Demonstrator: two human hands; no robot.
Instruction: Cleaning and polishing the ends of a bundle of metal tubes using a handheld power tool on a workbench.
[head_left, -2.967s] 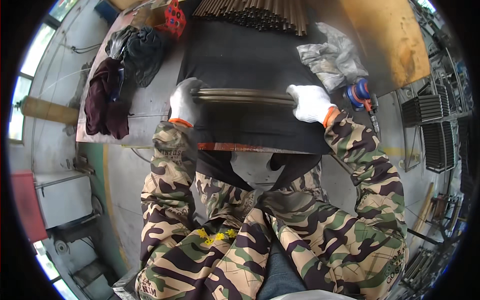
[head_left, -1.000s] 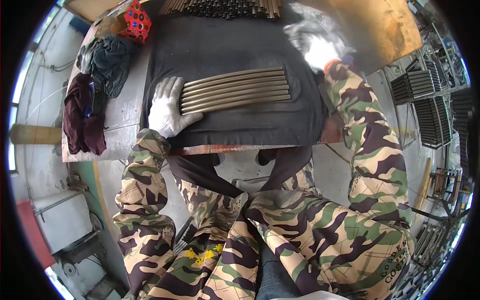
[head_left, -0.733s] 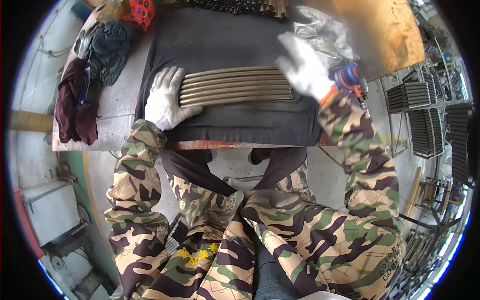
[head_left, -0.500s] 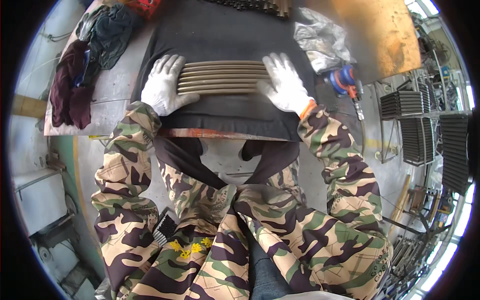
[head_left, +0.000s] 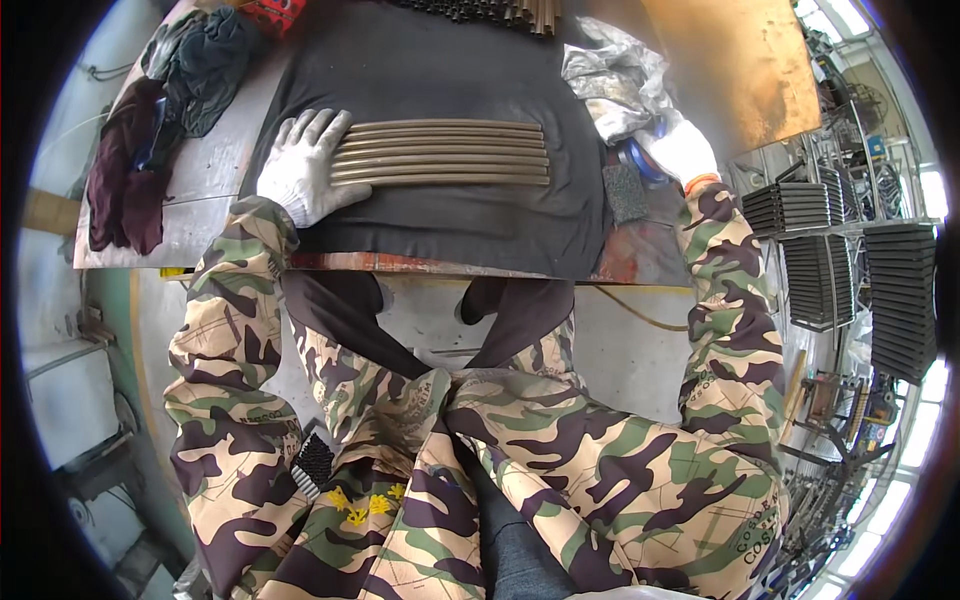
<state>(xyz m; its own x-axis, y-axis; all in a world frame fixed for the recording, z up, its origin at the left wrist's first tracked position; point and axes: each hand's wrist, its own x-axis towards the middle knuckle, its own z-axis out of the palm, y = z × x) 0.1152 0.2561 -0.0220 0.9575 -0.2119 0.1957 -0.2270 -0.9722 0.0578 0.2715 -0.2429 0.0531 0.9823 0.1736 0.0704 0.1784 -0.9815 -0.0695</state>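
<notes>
My left hand, in a white work glove, lies with its fingers spread at the left ends of a row of several metal tubes. The tubes rest side by side on a black cloth over the workbench. Off to the right, my gloved right hand is closed over an air sander. Only part of the sander's blue body shows; the glove covers the rest. Close by on the bench lies a grey abrasive pad.
A crumpled whitish plastic bag sits beyond the sander. Many more tubes are stacked at the far edge. Dark rags lie at left, a brown board at far right. Racks of dark parts stand to the right.
My right hand has left the tubes' right ends and moved right onto the sander. The left hand stays at the left ends. The whole view has shifted slightly.
</notes>
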